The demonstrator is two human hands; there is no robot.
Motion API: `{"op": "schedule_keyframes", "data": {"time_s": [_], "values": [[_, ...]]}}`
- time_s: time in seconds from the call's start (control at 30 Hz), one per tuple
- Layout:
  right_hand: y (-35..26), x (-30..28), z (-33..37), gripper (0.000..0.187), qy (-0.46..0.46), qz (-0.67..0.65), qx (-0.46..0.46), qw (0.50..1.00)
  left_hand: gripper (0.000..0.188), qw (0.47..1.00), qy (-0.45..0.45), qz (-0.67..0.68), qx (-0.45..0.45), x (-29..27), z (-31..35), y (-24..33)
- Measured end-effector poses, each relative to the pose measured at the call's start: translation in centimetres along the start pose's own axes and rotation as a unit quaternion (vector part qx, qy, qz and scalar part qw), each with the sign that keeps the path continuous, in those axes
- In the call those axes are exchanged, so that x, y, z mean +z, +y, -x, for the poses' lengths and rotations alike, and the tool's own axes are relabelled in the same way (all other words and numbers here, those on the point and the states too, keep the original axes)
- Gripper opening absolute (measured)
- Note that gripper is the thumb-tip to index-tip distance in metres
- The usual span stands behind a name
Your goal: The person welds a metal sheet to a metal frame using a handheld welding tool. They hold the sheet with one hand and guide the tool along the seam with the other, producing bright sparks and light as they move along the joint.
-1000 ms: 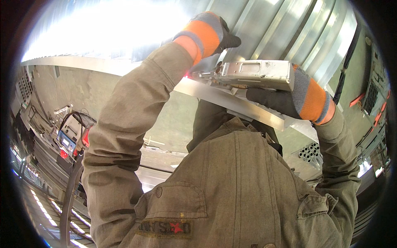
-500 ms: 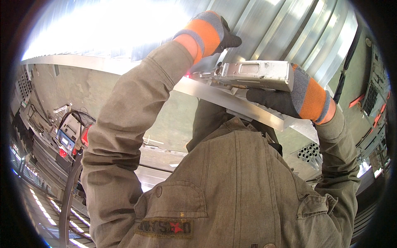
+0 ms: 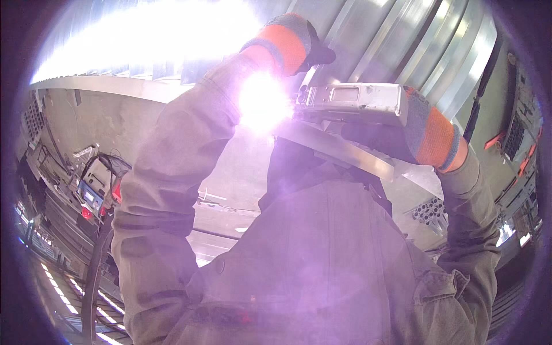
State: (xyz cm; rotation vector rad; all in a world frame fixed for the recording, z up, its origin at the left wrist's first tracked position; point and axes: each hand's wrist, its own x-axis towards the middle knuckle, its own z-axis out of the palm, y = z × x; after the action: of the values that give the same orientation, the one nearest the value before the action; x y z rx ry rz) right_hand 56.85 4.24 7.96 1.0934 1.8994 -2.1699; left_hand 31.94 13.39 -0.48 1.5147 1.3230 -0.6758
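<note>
My right hand [image 3: 422,135], in a grey and orange glove with dark fingers, is closed round a silver handheld welding gun [image 3: 368,99]. A white-violet glare [image 3: 264,103] burns at the gun's nozzle and hides the tip and the spot it meets. Below the gun runs a flat metal bar [image 3: 339,150], its left end lost in the glare. My left hand [image 3: 296,46], gloved alike, rests against the ribbed shiny metal panel [image 3: 379,40] above the glare. One dark digit stretches out to the right; the other fingers are mostly hidden.
Tubes [image 3: 430,213] lie bundled at lower right. A box-shaped machine with a blue front [image 3: 91,195] and cables stands at left. Red pieces [image 3: 495,141] and racks are at far right. A dark cable [image 3: 474,112] hangs beside the panel.
A bright welding flash has appeared at the gun's nozzle, where a small red glow was. It washes the picture violet. Both hands and the gun have hardly moved.
</note>
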Motion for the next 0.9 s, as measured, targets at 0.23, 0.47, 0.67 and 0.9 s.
{"op": "schedule_keyframes", "data": {"time_s": [0.23,0.47,0.67,0.9], "values": [[-0.9,0.4,-0.2,0.055,-0.014,-0.128,0.095,0.987,0.058,0.998,-0.043,0.038,-0.038,-0.6,-1.0,0.2],[-0.9,0.8,0.0,0.051,0.007,-0.128,0.117,0.985,0.063,0.995,-0.033,0.093,-0.004,-0.6,-0.2,-0.2],[-0.5,1.3,0.2,0.037,0.098,-0.113,-0.003,0.989,0.062,0.997,-0.037,0.067,-0.025,-0.6,-0.3,0.1],[-1.4,0.9,0.7,0.041,0.061,-0.054,0.062,0.995,0.059,0.999,-0.024,0.029,-0.019,-0.3,-0.5,0.0]]}}
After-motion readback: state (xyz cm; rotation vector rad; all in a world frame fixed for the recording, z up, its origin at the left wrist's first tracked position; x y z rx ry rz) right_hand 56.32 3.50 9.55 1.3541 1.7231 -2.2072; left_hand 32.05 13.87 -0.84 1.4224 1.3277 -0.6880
